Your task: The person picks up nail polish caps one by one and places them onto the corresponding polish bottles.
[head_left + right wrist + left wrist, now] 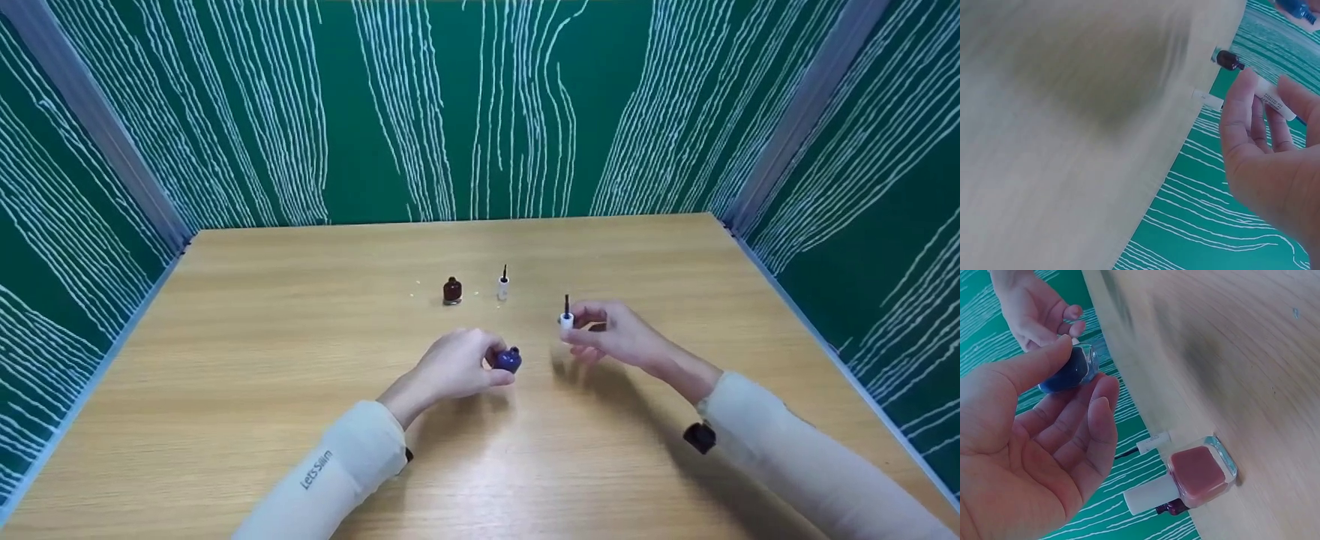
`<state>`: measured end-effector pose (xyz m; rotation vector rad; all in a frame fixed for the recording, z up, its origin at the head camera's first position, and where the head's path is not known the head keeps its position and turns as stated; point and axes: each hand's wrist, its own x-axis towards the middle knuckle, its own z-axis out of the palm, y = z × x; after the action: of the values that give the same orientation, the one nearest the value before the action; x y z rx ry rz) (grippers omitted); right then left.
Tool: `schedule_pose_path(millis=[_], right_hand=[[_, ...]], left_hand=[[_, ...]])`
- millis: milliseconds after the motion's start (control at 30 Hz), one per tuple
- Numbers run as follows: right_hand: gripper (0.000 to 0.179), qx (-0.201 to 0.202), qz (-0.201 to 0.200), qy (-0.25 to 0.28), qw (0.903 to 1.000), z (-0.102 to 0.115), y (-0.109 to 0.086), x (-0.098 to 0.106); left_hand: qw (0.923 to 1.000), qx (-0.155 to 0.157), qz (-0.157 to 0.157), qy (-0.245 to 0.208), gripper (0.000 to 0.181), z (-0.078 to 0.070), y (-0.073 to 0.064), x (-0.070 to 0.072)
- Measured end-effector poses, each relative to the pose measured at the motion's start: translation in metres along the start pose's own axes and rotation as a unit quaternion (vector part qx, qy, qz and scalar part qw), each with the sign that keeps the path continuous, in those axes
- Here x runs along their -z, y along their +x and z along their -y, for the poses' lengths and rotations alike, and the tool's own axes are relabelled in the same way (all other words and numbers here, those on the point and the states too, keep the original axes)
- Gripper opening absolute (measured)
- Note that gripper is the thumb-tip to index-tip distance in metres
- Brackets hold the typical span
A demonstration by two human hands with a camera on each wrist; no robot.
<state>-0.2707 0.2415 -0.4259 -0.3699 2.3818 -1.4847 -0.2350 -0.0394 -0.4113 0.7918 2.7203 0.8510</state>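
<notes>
Bottle (508, 361), blue, is pinched mouth-up in the left hand (459, 364), probably against spills; at its two o'clock the right hand (619, 336) grips a white cap (567, 322), brush (567, 304) upward, likely keeping it clean.

Pale glare marks the tabletop (517, 442) — shadows soft, wrist views hazy

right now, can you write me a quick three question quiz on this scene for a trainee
1. Which hand holds the small blue glass bottle?
2. True or false: the small dark-red glass bottle stands upright without a cap.
3. The dark brush on the white cylindrical cap in the right hand points: A up; B down; C toward the person.

Key: 1. The left hand. 2. True. 3. A.
</notes>
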Motion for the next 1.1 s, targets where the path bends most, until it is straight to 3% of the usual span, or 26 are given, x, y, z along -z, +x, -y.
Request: schedule_pose_path(millis=[433,700,1100], right_hand=[[0.047,0.006,-0.007,0.060,0.9981,0.006,-0.015,0.005],[0.045,0.035,0.003,0.065,0.9973,0.012,-0.017,0.005],[0.041,0.049,-0.004,0.124,0.9910,0.007,-0.017,0.008]], left_hand=[[0.9999,-0.003,0.002,-0.011,0.028,0.002,-0.001,-0.002],[0.9993,0.010,0.006,-0.034,0.028,0.002,-0.001,0.000],[0.9999,0.000,-0.005,-0.010,0.026,-0.001,-0.001,0.002]])
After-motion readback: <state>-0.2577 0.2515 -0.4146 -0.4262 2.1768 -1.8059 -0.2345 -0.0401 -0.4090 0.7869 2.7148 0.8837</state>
